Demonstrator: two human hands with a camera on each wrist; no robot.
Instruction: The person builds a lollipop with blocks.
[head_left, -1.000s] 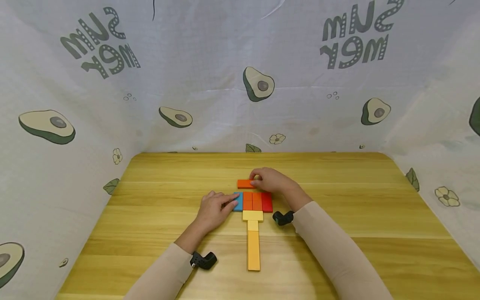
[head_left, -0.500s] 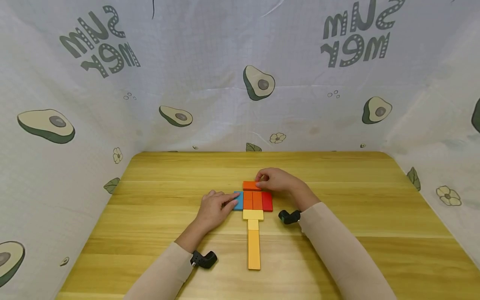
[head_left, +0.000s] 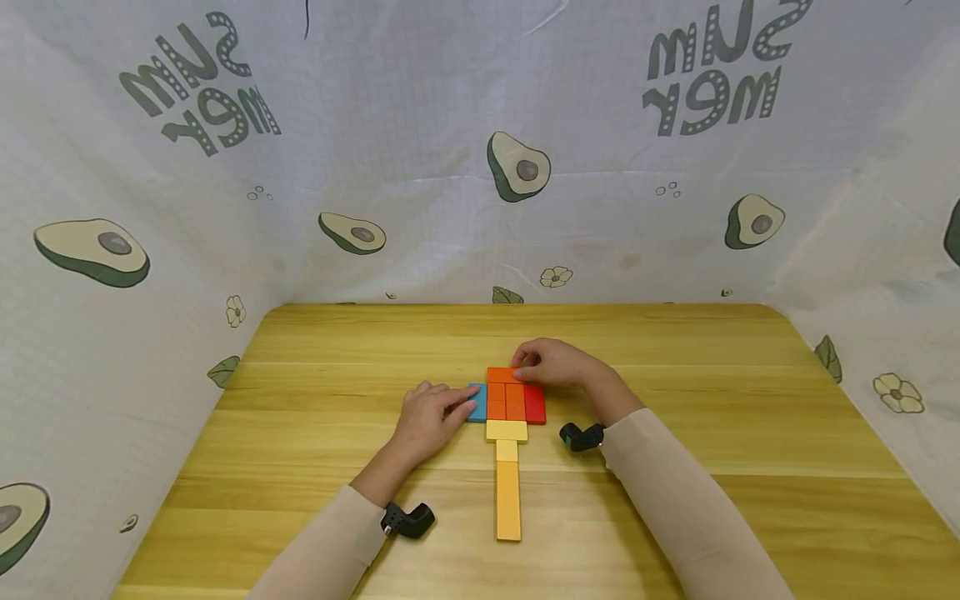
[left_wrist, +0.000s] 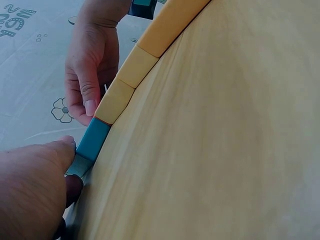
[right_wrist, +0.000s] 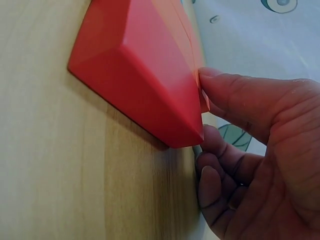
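In the head view, the right hand (head_left: 558,364) pinches the right end of a long orange block (head_left: 501,375), which lies along the far side of a flat block layout. Its thumb (right_wrist: 215,80) shows against that block in the right wrist view. The left hand (head_left: 429,419) rests its index finger and thumb tips on the left side of a blue block (head_left: 477,408). Between the blue block and a red block (head_left: 535,404) lie small orange blocks (head_left: 506,402). Toward the person run a pale yellow block (head_left: 506,431), a smaller one (head_left: 507,451) and a long yellow-orange block (head_left: 508,500).
The blocks lie near the middle of a wooden table (head_left: 337,350). A white cloth (head_left: 450,100) printed with avocados hangs behind the table and at both sides. Each wrist wears a black camera, the left camera (head_left: 408,521) low over the table.
The right hand has slid the long orange block rightward, then toward the person, up against the small orange blocks. The left hand has stayed at the blue block.
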